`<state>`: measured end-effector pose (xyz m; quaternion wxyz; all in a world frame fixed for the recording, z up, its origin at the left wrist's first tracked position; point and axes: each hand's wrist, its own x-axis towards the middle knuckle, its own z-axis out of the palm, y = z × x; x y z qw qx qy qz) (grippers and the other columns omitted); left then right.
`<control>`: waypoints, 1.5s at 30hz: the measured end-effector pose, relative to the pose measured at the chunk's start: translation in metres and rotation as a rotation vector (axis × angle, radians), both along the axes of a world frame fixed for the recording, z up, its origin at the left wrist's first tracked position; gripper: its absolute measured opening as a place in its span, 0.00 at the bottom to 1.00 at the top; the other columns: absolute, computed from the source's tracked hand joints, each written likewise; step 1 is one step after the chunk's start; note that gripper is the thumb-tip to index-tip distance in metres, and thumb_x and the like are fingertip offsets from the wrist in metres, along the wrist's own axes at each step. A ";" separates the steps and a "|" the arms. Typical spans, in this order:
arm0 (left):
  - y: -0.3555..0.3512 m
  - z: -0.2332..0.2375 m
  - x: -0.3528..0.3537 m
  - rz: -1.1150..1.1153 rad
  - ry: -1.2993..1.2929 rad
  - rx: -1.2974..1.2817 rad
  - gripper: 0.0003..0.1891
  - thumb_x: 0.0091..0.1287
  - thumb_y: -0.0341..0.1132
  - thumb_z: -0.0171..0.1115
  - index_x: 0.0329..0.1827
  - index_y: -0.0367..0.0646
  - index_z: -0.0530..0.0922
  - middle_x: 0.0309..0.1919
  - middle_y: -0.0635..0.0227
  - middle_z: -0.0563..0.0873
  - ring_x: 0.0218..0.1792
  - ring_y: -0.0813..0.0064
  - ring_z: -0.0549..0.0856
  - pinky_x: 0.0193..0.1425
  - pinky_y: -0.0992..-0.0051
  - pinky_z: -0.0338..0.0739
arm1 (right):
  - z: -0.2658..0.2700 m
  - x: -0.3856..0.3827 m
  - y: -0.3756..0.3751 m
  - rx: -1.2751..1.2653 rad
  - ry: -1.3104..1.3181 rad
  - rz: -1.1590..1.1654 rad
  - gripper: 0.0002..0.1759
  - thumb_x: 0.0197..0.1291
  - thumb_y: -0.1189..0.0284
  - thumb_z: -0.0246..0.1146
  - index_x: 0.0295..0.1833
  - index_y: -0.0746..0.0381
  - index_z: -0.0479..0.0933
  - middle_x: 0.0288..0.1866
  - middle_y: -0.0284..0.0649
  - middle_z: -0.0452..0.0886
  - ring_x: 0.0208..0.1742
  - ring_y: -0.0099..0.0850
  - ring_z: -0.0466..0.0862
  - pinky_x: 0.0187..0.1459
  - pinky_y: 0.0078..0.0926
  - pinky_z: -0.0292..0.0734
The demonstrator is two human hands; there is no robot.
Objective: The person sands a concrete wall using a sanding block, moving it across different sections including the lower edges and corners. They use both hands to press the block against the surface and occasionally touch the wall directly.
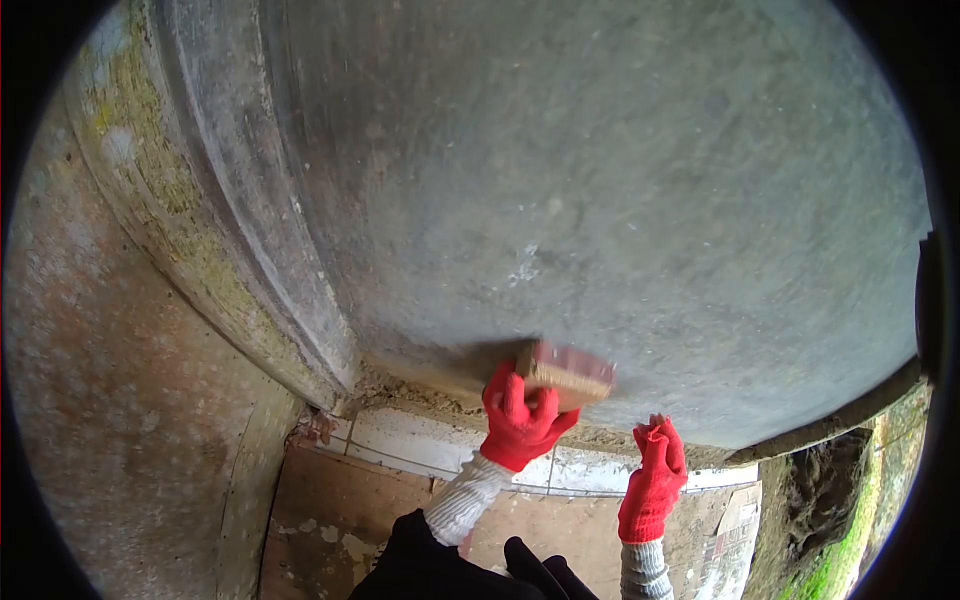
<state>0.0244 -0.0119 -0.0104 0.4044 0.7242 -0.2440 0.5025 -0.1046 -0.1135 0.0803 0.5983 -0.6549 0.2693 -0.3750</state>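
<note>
My left hand, in a red glove with a pale knitted cuff, is wrapped round a reddish-brown block with a tan side. The block lies against the smooth grey cement surface, near its lower edge, and is slightly blurred. To the right, my right hand, in a matching red glove, is closed with its fingers bunched together, fingertips close to the same edge. I cannot tell what those fingertips hold, if anything.
Crumbly mortar runs along the cement's lower edge, above a strip of white tiles. Brown flattened cardboard lies below. A ridged, stained pillar-like border rises on the left. Green moss grows at lower right.
</note>
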 end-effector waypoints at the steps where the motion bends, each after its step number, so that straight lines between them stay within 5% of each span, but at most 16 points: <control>1: 0.003 0.020 0.004 0.057 0.017 -0.104 0.33 0.46 0.43 0.74 0.54 0.55 0.68 0.60 0.51 0.62 0.51 0.42 0.73 0.43 0.50 0.74 | 0.000 0.001 0.001 0.004 0.008 0.002 0.16 0.67 0.74 0.52 0.56 0.72 0.74 0.55 0.48 0.78 0.53 0.35 0.80 0.60 0.33 0.74; 6: 0.018 -0.033 0.019 -0.077 -0.073 -0.016 0.35 0.45 0.42 0.76 0.56 0.54 0.66 0.63 0.49 0.60 0.50 0.40 0.73 0.45 0.51 0.73 | 0.004 0.011 0.007 0.012 -0.044 0.034 0.15 0.67 0.75 0.53 0.55 0.71 0.75 0.55 0.47 0.78 0.52 0.35 0.81 0.60 0.34 0.74; 9: 0.025 -0.021 0.018 -0.063 -0.050 -0.026 0.33 0.45 0.42 0.76 0.53 0.53 0.67 0.62 0.48 0.60 0.49 0.40 0.73 0.43 0.51 0.73 | -0.001 0.010 0.016 0.027 0.035 0.060 0.15 0.67 0.74 0.53 0.54 0.71 0.75 0.54 0.47 0.79 0.51 0.35 0.81 0.59 0.34 0.75; 13: 0.043 0.067 0.019 0.116 0.137 -0.110 0.32 0.46 0.44 0.76 0.50 0.46 0.67 0.60 0.44 0.60 0.50 0.38 0.73 0.40 0.50 0.73 | -0.004 0.007 0.019 0.006 0.018 0.102 0.15 0.67 0.74 0.53 0.54 0.71 0.75 0.54 0.47 0.79 0.51 0.35 0.81 0.58 0.36 0.76; 17: 0.038 -0.008 0.038 0.109 -0.103 -0.096 0.36 0.43 0.44 0.78 0.53 0.47 0.65 0.63 0.53 0.59 0.51 0.39 0.73 0.43 0.49 0.75 | 0.001 0.016 0.022 0.011 -0.012 0.083 0.15 0.67 0.74 0.53 0.54 0.70 0.76 0.53 0.47 0.79 0.51 0.35 0.81 0.58 0.35 0.76; 21: 0.049 -0.025 0.034 -0.024 0.074 -0.010 0.36 0.43 0.42 0.78 0.54 0.49 0.65 0.63 0.56 0.59 0.52 0.40 0.73 0.48 0.49 0.75 | -0.009 0.012 0.027 0.007 0.011 0.153 0.18 0.67 0.71 0.54 0.57 0.71 0.73 0.54 0.48 0.79 0.51 0.36 0.81 0.58 0.35 0.76; 25: 0.066 0.046 0.038 0.139 0.033 -0.142 0.35 0.43 0.41 0.77 0.53 0.49 0.66 0.62 0.56 0.61 0.54 0.41 0.71 0.47 0.49 0.73 | -0.003 0.012 0.032 0.017 0.039 0.129 0.16 0.66 0.73 0.54 0.55 0.71 0.75 0.51 0.46 0.80 0.48 0.36 0.82 0.57 0.35 0.76; 30: 0.084 -0.054 0.049 0.062 -0.036 0.020 0.35 0.40 0.41 0.76 0.52 0.51 0.68 0.63 0.63 0.61 0.55 0.40 0.70 0.50 0.47 0.73 | 0.001 0.017 0.032 0.062 -0.006 0.108 0.16 0.66 0.73 0.55 0.54 0.71 0.76 0.51 0.47 0.80 0.49 0.35 0.82 0.57 0.34 0.76; 33: 0.093 -0.030 0.053 0.048 -0.029 0.042 0.35 0.41 0.41 0.76 0.53 0.50 0.66 0.64 0.61 0.60 0.55 0.38 0.70 0.51 0.47 0.72 | -0.014 0.012 0.030 0.057 0.008 0.153 0.18 0.67 0.71 0.56 0.57 0.71 0.74 0.52 0.47 0.80 0.50 0.36 0.82 0.57 0.32 0.76; 37: 0.105 0.071 0.058 0.235 0.011 -0.055 0.33 0.43 0.41 0.75 0.50 0.45 0.66 0.61 0.50 0.63 0.55 0.38 0.70 0.49 0.46 0.71 | -0.011 0.009 0.033 0.082 0.065 0.174 0.20 0.67 0.69 0.57 0.58 0.71 0.73 0.52 0.46 0.80 0.51 0.36 0.82 0.56 0.31 0.76; 42: 0.113 -0.005 0.064 0.149 0.017 -0.034 0.33 0.43 0.41 0.76 0.49 0.45 0.65 0.62 0.50 0.64 0.57 0.38 0.69 0.49 0.46 0.70 | -0.014 0.016 0.034 0.094 0.055 0.188 0.20 0.66 0.68 0.57 0.58 0.71 0.73 0.52 0.44 0.81 0.51 0.37 0.82 0.56 0.31 0.76; 45: 0.118 0.027 0.064 0.194 -0.063 -0.026 0.35 0.42 0.41 0.78 0.52 0.50 0.66 0.64 0.51 0.62 0.58 0.38 0.68 0.50 0.46 0.70 | -0.020 0.015 0.038 0.075 0.074 0.228 0.20 0.66 0.68 0.58 0.58 0.69 0.74 0.51 0.43 0.81 0.50 0.38 0.83 0.54 0.30 0.76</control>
